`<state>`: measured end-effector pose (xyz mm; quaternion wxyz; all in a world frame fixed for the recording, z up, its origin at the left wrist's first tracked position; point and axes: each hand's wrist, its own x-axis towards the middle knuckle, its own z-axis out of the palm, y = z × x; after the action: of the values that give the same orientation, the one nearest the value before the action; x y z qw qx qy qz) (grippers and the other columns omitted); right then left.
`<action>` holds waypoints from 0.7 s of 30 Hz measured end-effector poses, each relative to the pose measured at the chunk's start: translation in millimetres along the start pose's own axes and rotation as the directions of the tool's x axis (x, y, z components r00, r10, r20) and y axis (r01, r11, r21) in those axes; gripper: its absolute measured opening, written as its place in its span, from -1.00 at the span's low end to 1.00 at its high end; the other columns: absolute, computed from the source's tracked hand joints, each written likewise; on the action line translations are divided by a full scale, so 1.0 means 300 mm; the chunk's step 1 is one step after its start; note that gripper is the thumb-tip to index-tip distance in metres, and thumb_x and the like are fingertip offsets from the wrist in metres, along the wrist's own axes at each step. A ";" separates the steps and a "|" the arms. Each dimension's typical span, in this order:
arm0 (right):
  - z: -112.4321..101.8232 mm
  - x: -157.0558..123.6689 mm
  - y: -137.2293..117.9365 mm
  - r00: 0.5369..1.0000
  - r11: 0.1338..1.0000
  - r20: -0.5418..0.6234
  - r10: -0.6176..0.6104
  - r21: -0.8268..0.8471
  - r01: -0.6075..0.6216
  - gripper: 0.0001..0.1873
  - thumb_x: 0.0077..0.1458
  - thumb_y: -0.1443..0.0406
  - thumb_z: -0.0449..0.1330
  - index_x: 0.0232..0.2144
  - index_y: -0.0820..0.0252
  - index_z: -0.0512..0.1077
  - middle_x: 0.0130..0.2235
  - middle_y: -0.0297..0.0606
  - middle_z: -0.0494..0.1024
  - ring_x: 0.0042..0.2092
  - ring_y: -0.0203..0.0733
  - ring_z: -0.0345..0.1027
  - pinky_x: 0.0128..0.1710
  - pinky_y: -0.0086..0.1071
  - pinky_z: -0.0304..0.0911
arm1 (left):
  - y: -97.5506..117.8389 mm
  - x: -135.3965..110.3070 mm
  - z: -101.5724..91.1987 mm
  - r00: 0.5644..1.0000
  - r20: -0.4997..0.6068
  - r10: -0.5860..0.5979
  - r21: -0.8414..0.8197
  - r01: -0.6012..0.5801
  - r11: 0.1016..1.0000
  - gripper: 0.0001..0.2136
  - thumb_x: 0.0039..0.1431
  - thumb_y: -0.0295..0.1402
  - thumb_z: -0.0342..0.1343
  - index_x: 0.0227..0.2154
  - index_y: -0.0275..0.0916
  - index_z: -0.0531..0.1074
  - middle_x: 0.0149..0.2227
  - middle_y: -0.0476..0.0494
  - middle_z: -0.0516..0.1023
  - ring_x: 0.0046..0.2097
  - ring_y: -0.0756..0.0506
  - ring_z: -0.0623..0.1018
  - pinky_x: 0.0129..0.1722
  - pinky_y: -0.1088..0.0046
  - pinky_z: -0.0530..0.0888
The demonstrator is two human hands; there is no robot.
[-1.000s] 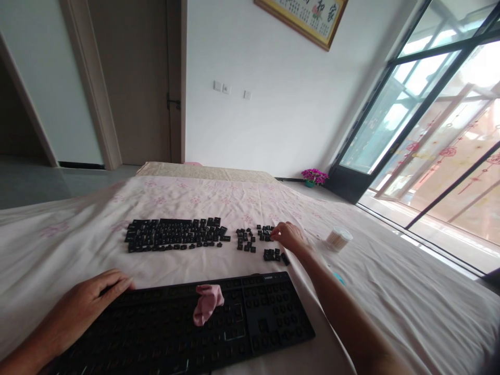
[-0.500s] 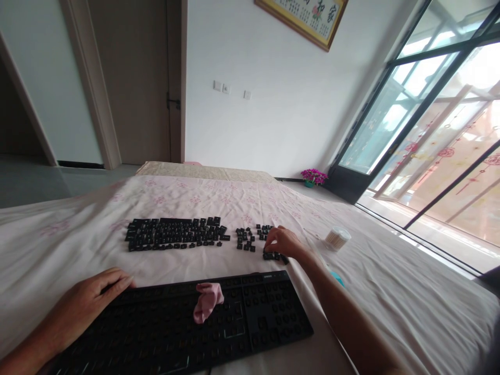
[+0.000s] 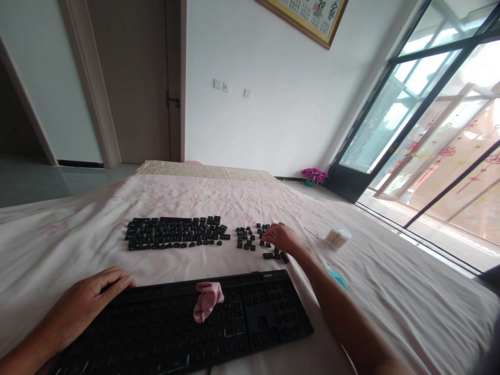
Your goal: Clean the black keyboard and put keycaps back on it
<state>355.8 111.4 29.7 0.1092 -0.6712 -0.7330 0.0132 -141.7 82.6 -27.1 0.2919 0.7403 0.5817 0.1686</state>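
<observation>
As the right hand [image 3: 284, 237] is shifted to farther keys [image 3: 264, 227], work seems moved there, while the left hand [image 3: 94, 291] is rested at the keyboard [image 3: 167, 323], both grips unclear.

From here, I can't see if the right hand [image 3: 282, 238] holds any of the small black keys [image 3: 167, 232]. The left hand [image 3: 96, 294] hides part of the keyboard [image 3: 167, 328], and my view's bottom edge cuts off more.
</observation>
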 end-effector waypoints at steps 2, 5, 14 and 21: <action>-0.011 -0.010 0.007 1.000 1.000 0.005 0.016 -0.011 -0.016 -0.82 0.04 0.14 0.21 -0.35 -0.05 0.61 -0.23 -0.37 0.59 -0.14 -0.19 0.35 -0.19 -0.42 0.15 | 0.001 -0.001 -0.001 1.000 -0.003 0.002 0.001 -0.002 1.000 -0.58 0.23 0.04 -0.17 -0.34 -0.15 0.44 -0.31 0.05 0.58 -0.20 -0.05 0.54 -0.25 0.64 0.37; -0.024 -0.023 0.008 0.999 0.999 0.038 0.003 -0.036 -0.002 -0.85 -0.02 0.15 0.25 -0.37 -0.07 0.61 -0.22 -0.38 0.58 -0.13 -0.18 0.34 -0.19 -0.41 0.14 | 0.002 -0.005 -0.003 1.000 0.003 0.008 -0.007 -0.008 1.000 -0.58 0.23 0.03 -0.17 -0.31 -0.16 0.44 -0.29 0.03 0.58 -0.18 -0.06 0.54 -0.25 0.63 0.37; -0.017 -0.006 -0.015 0.996 0.996 0.041 0.076 -0.040 -0.074 -0.86 -0.03 0.24 0.24 -0.39 0.03 0.60 -0.23 -0.34 0.58 -0.09 -0.16 0.33 -0.16 -0.43 0.15 | -0.004 0.001 0.000 1.000 0.010 0.012 -0.008 -0.012 1.000 -0.59 0.22 0.04 -0.14 -0.35 -0.15 0.46 -0.32 0.03 0.57 -0.21 -0.07 0.54 -0.25 0.62 0.38; -0.022 -0.021 -0.006 0.997 0.998 0.048 0.063 -0.035 -0.061 -0.82 0.01 0.20 0.20 -0.35 -0.03 0.60 -0.20 -0.37 0.58 -0.09 -0.17 0.35 -0.14 -0.42 0.14 | -0.002 -0.002 -0.003 1.000 0.013 0.016 -0.016 -0.016 1.000 -0.59 0.23 0.02 -0.14 -0.33 -0.17 0.45 -0.32 0.02 0.57 -0.20 -0.07 0.53 -0.25 0.61 0.37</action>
<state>355.6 104.3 35.5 0.0796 -0.6949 -0.7144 0.0209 -142.8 82.4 -26.9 0.3000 0.7437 0.5725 0.1706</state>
